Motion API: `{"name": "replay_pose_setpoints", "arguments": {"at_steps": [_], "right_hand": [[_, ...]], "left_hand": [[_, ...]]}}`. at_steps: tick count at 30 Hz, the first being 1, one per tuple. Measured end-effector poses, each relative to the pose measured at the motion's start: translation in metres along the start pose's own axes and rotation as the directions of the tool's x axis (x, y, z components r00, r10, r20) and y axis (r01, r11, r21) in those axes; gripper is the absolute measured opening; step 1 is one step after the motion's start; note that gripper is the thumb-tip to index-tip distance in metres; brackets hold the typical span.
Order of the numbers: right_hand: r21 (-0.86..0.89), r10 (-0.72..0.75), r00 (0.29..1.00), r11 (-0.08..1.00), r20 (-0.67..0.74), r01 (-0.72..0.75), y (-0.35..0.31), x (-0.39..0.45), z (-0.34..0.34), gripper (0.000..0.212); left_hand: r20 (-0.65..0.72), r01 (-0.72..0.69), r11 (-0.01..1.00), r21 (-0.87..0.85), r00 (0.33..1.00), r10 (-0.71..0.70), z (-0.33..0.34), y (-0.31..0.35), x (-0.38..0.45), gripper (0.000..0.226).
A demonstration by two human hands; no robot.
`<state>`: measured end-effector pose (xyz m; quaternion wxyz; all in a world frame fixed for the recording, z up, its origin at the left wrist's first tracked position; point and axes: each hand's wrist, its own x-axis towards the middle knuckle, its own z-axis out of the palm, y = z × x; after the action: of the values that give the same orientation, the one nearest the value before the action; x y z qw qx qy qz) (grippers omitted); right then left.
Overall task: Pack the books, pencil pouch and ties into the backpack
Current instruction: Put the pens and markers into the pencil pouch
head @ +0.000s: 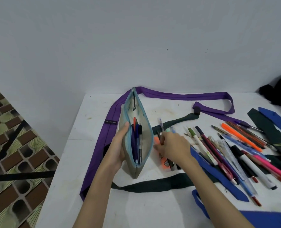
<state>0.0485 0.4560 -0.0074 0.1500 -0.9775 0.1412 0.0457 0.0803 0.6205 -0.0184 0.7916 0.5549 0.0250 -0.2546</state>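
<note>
A grey pencil pouch (144,137) with a light-blue zip stands open on the white table (90,145), several pens inside it. My left hand (119,145) grips the pouch's left side. Just right of it, my right hand (172,145) curls round a handful of pens (167,162) on the table. A purple tie (185,97) loops behind the pouch, a dark green tie (153,184) runs across the front, and blue ties (218,178) lie at the right. A black backpack (279,92) shows at the far right edge.
Many loose pens, pencils and markers (235,148) are spread over the right half of the table, on top of the ties. The table's left edge drops to a patterned tiled floor (13,145). A plain wall stands behind.
</note>
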Motion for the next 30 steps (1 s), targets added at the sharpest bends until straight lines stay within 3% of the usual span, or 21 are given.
{"name": "replay_pose_setpoints", "arguments": {"at_steps": [7, 9, 11, 13, 15, 17, 19, 21, 24, 26, 28, 30], "right_hand": [[-0.132, 0.012, 0.999, 0.991, -0.053, -0.019, -0.011, 0.002, 0.002, 0.030], [-0.043, 0.027, 0.999, 0.999, -0.022, -0.028, -0.011, 0.003, -0.003, 0.036], [0.215, 0.042, 0.998, 0.976, -0.037, -0.034, -0.009, 0.001, -0.014, 0.033], [0.511, 0.078, 0.982, 0.859, -0.174, 0.022, -0.009, -0.003, -0.035, 0.022], [0.696, 0.149, 0.906, 0.692, -0.396, 0.191, -0.013, -0.008, -0.061, 0.014], [0.789, 0.228, 0.819, 0.491, -0.526, 0.370, -0.021, -0.015, -0.085, 0.013], [0.816, 0.240, 0.801, 0.360, -0.549, 0.452, -0.031, -0.023, -0.095, 0.014], [0.809, 0.173, 0.834, 0.408, -0.525, 0.424, -0.040, -0.028, -0.092, 0.011], [0.682, 0.005, 0.934, 0.685, -0.356, 0.257, -0.048, -0.030, -0.076, 0.017], [0.578, -0.080, 0.973, 0.792, -0.217, 0.194, -0.050, -0.030, -0.067, 0.017], [0.536, -0.120, 0.978, 0.821, -0.173, 0.196, -0.050, -0.029, -0.064, 0.018], [0.587, -0.093, 0.968, 0.780, -0.234, 0.217, -0.048, -0.027, -0.068, 0.014]], "left_hand": [[-0.009, 0.033, 0.998, -0.051, 0.999, -0.033, 0.000, 0.000, 0.001, 0.062], [-0.018, 0.019, 0.998, -0.067, 1.000, -0.021, 0.000, 0.000, 0.001, 0.062], [-0.021, 0.012, 0.998, -0.067, 1.000, -0.013, 0.000, 0.000, 0.002, 0.064], [-0.027, 0.011, 0.997, -0.072, 1.000, -0.013, 0.000, 0.000, 0.002, 0.064], [-0.024, 0.009, 0.997, -0.078, 1.000, -0.011, 0.001, 0.000, 0.001, 0.063], [-0.019, -0.001, 0.997, -0.072, 1.000, -0.001, 0.002, -0.001, 0.001, 0.062], [-0.025, -0.010, 0.997, -0.071, 1.000, 0.008, 0.005, -0.002, 0.001, 0.058], [-0.020, -0.020, 0.997, -0.072, 1.000, 0.019, 0.009, -0.002, 0.001, 0.052], [0.018, -0.036, 0.997, -0.067, 0.999, 0.037, 0.014, -0.001, -0.001, 0.049], [0.030, -0.045, 0.997, -0.069, 0.998, 0.047, 0.016, 0.000, -0.003, 0.046], [0.030, -0.044, 0.997, -0.059, 0.999, 0.046, 0.015, -0.001, -0.002, 0.048], [0.013, -0.041, 0.998, -0.054, 0.999, 0.042, 0.012, -0.003, 0.000, 0.054]]}}
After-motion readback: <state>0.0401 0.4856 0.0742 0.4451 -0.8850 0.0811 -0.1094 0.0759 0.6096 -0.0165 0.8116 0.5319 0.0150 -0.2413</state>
